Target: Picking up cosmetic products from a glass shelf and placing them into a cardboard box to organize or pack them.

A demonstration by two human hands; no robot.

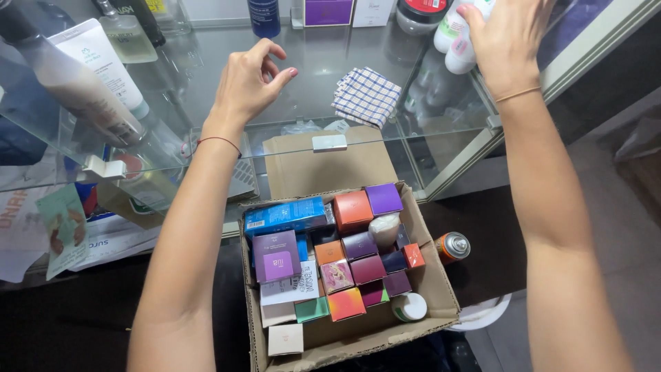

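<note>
At the upper right of the frame the right hand (506, 38) closes around white roll-on bottles (456, 41) at the glass shelf (310, 69) edge; a firm, upright grip seems wise there, so none tip against the neighbouring jars. The left hand (249, 79) hovers empty at upper centre, fingers loosely curled and half open, touching nothing, above the cardboard box (441, 289) of small coloured cartons in the lower middle

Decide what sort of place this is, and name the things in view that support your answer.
Probably a cosmetics or toiletries shop, at a display cabinet. Bottles and tubes stand on a glass shelf, the right hand grips white bottles there, and an open cardboard box below holds many small coloured cartons.
</note>
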